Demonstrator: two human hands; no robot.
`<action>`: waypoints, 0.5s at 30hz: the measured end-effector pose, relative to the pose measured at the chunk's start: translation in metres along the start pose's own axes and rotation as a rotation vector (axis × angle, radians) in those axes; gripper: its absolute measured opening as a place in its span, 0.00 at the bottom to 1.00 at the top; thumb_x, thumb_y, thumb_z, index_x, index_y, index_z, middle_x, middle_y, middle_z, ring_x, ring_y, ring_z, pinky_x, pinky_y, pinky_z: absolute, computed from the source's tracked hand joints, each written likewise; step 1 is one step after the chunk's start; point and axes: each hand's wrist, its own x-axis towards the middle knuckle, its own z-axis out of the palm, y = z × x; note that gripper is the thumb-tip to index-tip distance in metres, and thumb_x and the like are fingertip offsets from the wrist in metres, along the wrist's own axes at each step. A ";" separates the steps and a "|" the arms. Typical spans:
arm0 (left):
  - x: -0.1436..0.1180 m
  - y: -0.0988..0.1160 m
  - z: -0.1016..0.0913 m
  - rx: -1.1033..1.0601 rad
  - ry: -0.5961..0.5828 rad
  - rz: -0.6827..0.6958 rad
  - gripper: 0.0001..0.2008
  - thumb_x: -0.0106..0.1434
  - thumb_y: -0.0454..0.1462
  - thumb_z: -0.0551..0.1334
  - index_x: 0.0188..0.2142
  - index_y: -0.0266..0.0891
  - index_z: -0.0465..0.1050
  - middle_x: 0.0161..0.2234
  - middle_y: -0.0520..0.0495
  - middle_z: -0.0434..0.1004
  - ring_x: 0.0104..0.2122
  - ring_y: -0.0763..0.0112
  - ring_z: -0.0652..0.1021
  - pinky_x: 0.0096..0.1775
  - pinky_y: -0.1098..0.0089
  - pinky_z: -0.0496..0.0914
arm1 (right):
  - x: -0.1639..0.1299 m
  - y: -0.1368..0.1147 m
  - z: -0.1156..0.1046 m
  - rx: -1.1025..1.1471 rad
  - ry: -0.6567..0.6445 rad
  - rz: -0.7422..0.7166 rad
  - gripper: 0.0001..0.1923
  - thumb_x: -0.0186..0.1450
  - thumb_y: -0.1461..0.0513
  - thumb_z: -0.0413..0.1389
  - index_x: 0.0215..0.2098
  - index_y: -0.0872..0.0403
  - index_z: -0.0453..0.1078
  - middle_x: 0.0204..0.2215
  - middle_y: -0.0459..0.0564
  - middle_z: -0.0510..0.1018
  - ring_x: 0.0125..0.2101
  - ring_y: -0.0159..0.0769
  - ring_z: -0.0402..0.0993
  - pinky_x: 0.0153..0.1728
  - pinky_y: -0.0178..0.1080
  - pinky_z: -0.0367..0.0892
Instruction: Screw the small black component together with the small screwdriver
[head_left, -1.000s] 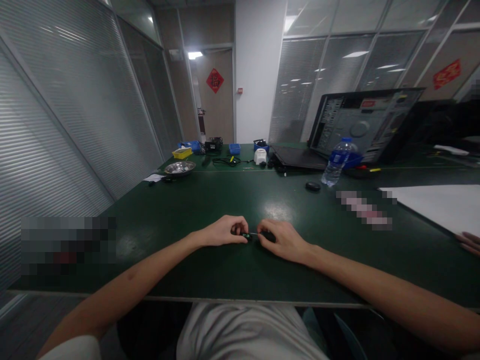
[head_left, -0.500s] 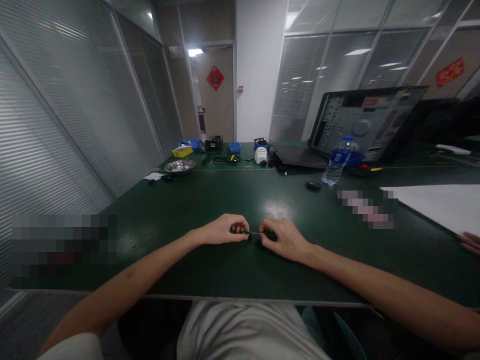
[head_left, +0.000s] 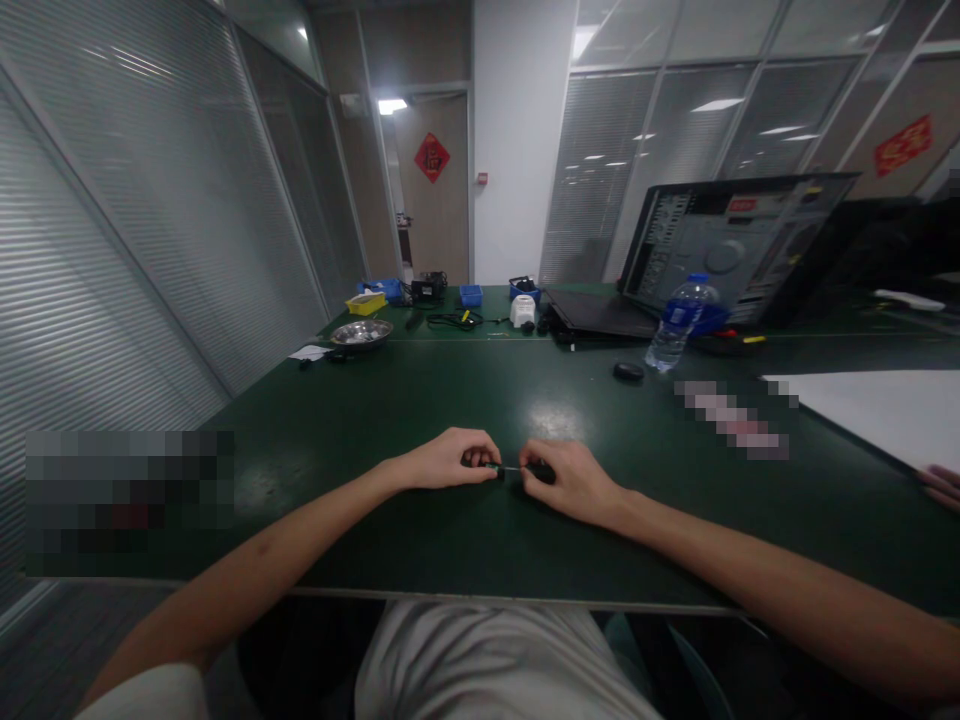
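Observation:
Close to the near edge of the dark green table, my left hand (head_left: 442,462) is closed on a small black-and-green part (head_left: 500,472), mostly covered by the fingers; its exact kind cannot be made out. Facing it, my right hand (head_left: 576,482) grips a screwdriver (head_left: 540,471) by its dark handle. The thin metal shaft points left, and its tip is at the small part. Whether the tip sits in a screw is too small to see.
Across the table (head_left: 420,390) stand a water bottle (head_left: 675,322), a black computer mouse (head_left: 628,371), an open computer case (head_left: 727,250), a metal dish (head_left: 361,334) and a yellow tray (head_left: 366,303). Another person's hand (head_left: 941,484) rests by a white sheet (head_left: 877,405) at right.

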 end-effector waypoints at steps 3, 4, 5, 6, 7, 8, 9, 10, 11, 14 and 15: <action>0.000 -0.001 0.000 0.009 0.006 0.014 0.14 0.68 0.44 0.65 0.46 0.36 0.78 0.37 0.47 0.74 0.33 0.70 0.73 0.35 0.71 0.66 | 0.000 0.001 0.001 -0.006 -0.001 0.003 0.05 0.64 0.64 0.57 0.39 0.53 0.72 0.31 0.44 0.77 0.28 0.31 0.70 0.31 0.34 0.58; 0.000 -0.001 0.000 0.011 0.009 0.018 0.14 0.67 0.44 0.65 0.46 0.36 0.78 0.37 0.47 0.74 0.33 0.70 0.73 0.35 0.71 0.67 | 0.000 0.001 0.001 -0.006 -0.003 0.001 0.05 0.64 0.64 0.57 0.39 0.53 0.72 0.31 0.44 0.77 0.28 0.31 0.70 0.31 0.34 0.58; 0.000 -0.002 0.000 0.013 0.011 0.021 0.14 0.67 0.44 0.65 0.46 0.36 0.78 0.37 0.47 0.74 0.33 0.70 0.73 0.35 0.71 0.67 | 0.000 0.001 0.001 -0.005 -0.003 -0.001 0.05 0.64 0.64 0.57 0.39 0.53 0.72 0.31 0.44 0.77 0.28 0.32 0.70 0.31 0.34 0.58; 0.000 -0.003 0.001 0.014 0.012 0.023 0.14 0.68 0.44 0.65 0.46 0.36 0.78 0.36 0.47 0.74 0.33 0.70 0.73 0.35 0.71 0.67 | 0.000 0.001 0.001 -0.003 -0.005 -0.003 0.04 0.64 0.64 0.57 0.38 0.53 0.72 0.31 0.44 0.77 0.28 0.32 0.70 0.31 0.34 0.58; 0.000 -0.003 0.001 0.013 0.011 0.023 0.13 0.68 0.43 0.65 0.46 0.36 0.78 0.36 0.47 0.74 0.34 0.70 0.73 0.35 0.71 0.67 | 0.000 0.001 0.001 -0.001 -0.007 -0.003 0.04 0.64 0.64 0.57 0.38 0.52 0.72 0.31 0.44 0.77 0.28 0.32 0.70 0.31 0.34 0.58; 0.000 -0.003 0.001 0.013 0.010 0.023 0.13 0.68 0.43 0.65 0.46 0.36 0.78 0.36 0.47 0.75 0.34 0.70 0.73 0.35 0.71 0.67 | 0.000 0.001 0.001 0.001 -0.007 -0.003 0.04 0.64 0.64 0.57 0.38 0.52 0.72 0.31 0.44 0.77 0.28 0.32 0.70 0.31 0.34 0.58; -0.001 -0.004 0.001 0.013 0.010 0.021 0.13 0.68 0.44 0.65 0.46 0.36 0.78 0.36 0.47 0.75 0.34 0.70 0.73 0.35 0.71 0.67 | 0.000 0.001 0.001 0.003 -0.005 -0.001 0.04 0.64 0.64 0.57 0.38 0.52 0.72 0.31 0.44 0.77 0.28 0.32 0.70 0.31 0.34 0.59; -0.001 -0.004 0.001 0.015 0.011 0.019 0.14 0.68 0.44 0.65 0.46 0.36 0.78 0.36 0.46 0.75 0.34 0.70 0.74 0.35 0.71 0.66 | 0.000 0.002 0.001 0.004 -0.005 0.001 0.04 0.64 0.64 0.57 0.38 0.52 0.72 0.31 0.44 0.77 0.28 0.32 0.71 0.31 0.34 0.59; -0.001 -0.004 0.001 0.016 0.012 0.018 0.14 0.68 0.44 0.65 0.46 0.36 0.78 0.36 0.46 0.75 0.34 0.70 0.74 0.35 0.71 0.66 | -0.001 0.002 0.002 0.004 -0.003 0.002 0.04 0.64 0.64 0.57 0.38 0.52 0.72 0.31 0.44 0.77 0.28 0.31 0.71 0.31 0.34 0.59; -0.001 -0.004 0.001 0.016 0.014 0.020 0.14 0.68 0.44 0.65 0.46 0.36 0.78 0.37 0.46 0.76 0.34 0.69 0.74 0.35 0.71 0.67 | -0.001 0.003 0.003 -0.002 0.001 0.000 0.04 0.64 0.64 0.57 0.38 0.52 0.72 0.30 0.44 0.77 0.28 0.31 0.71 0.31 0.34 0.59; -0.001 -0.003 0.001 0.016 0.013 0.021 0.14 0.68 0.44 0.65 0.46 0.36 0.78 0.37 0.46 0.76 0.34 0.69 0.74 0.35 0.71 0.67 | -0.001 0.003 0.003 -0.005 0.003 -0.002 0.04 0.64 0.63 0.57 0.38 0.52 0.72 0.30 0.44 0.78 0.28 0.32 0.70 0.31 0.34 0.59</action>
